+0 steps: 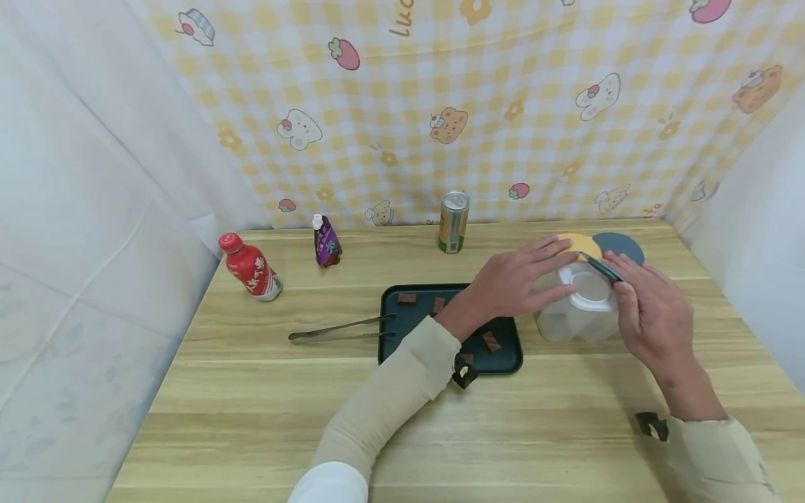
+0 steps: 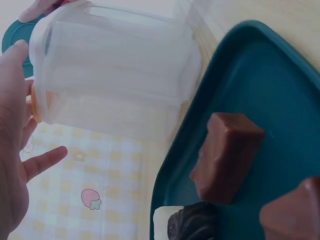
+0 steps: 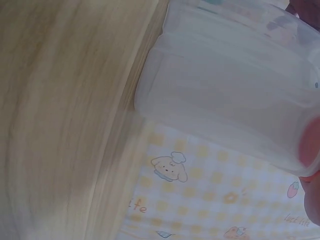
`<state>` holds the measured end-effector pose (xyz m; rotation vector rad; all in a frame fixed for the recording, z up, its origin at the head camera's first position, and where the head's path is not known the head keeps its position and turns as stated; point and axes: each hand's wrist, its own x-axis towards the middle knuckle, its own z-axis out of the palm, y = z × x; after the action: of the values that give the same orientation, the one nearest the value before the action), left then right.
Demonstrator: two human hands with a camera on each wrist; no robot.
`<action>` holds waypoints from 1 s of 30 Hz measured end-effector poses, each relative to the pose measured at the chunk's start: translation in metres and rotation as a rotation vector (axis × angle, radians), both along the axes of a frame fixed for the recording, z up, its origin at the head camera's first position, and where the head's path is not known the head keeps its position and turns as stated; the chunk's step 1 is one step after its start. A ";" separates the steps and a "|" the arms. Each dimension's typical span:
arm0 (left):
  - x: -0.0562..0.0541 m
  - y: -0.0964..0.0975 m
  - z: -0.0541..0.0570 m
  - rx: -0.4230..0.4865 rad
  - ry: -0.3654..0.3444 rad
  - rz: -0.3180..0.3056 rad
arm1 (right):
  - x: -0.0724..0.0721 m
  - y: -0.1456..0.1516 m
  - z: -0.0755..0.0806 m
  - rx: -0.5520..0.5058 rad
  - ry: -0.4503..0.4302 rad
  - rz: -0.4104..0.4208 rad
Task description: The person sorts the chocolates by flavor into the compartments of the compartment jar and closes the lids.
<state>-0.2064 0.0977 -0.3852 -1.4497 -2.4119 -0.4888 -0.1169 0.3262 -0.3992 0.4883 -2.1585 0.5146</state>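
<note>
A translucent plastic storage container (image 1: 575, 321) with round coloured flip lids stands right of the tray, also in both wrist views. Its green lid (image 1: 602, 267) is tilted up, seen nearly edge-on, beside a pale round opening (image 1: 591, 286). My right hand (image 1: 657, 318) pinches this lid between thumb and fingers. My left hand (image 1: 512, 279) reaches across from the left with its fingers straight, touching the container's top by the yellow lid (image 1: 580, 244). A blue lid (image 1: 619, 246) shows behind the right fingers. The right wrist view shows a red lid (image 3: 310, 142) at the container's end.
A dark green tray (image 1: 402, 342) holds several chocolate pieces (image 2: 230, 155), partly under my left forearm. Tongs (image 1: 333, 330) lean on its left edge. Behind stand a can (image 1: 453, 222), a purple pouch (image 1: 327, 242) and a red bottle (image 1: 251, 267).
</note>
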 end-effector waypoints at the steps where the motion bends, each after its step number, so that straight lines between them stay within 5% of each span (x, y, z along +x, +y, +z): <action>1: 0.000 0.000 0.000 -0.015 0.005 -0.004 | 0.000 0.000 0.000 -0.006 0.005 0.002; 7: 0.008 -0.007 0.000 -0.092 -0.007 -0.021 | 0.000 -0.003 -0.002 -0.067 0.035 0.002; 14: 0.018 -0.033 0.001 0.017 -0.026 -0.038 | 0.000 -0.004 -0.003 -0.097 0.027 -0.012; 22: 0.028 -0.085 0.002 0.052 0.037 -0.001 | -0.002 -0.006 -0.003 -0.118 0.037 -0.022; 30: 0.034 -0.159 0.007 0.090 0.103 0.081 | -0.003 -0.007 -0.004 -0.122 0.016 -0.038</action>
<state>-0.1720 -0.0613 -0.3780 -1.3024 -2.3260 -0.4855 -0.1194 0.3188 -0.4032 0.3823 -2.1030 0.6151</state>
